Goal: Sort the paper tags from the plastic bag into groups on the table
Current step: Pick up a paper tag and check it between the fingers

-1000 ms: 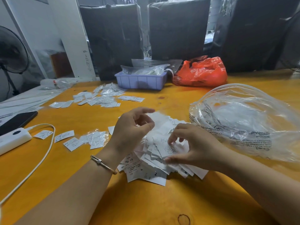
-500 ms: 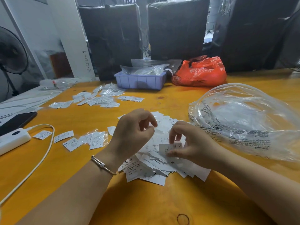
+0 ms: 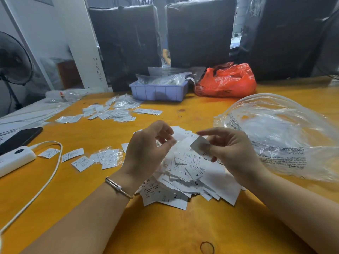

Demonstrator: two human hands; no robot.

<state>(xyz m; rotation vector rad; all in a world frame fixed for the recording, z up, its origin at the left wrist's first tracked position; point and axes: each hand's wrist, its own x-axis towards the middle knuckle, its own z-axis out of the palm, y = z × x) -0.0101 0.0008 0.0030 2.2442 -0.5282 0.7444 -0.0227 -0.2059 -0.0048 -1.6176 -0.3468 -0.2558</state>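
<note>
One tag lifted out of the heap, held up for reading

A single paper tag is pinched in the right hand, tilted, its long axis running down and to the right, just above the loose pile of tags on the table. The left hand hovers just beside it, fingers curled with nothing visibly in them, and sits on the side of the sorted groups, which lie near to its left; a further spread of tags lies well beyond. The plastic bag rests to the right. A handover leftward looks the natural route.
</note>
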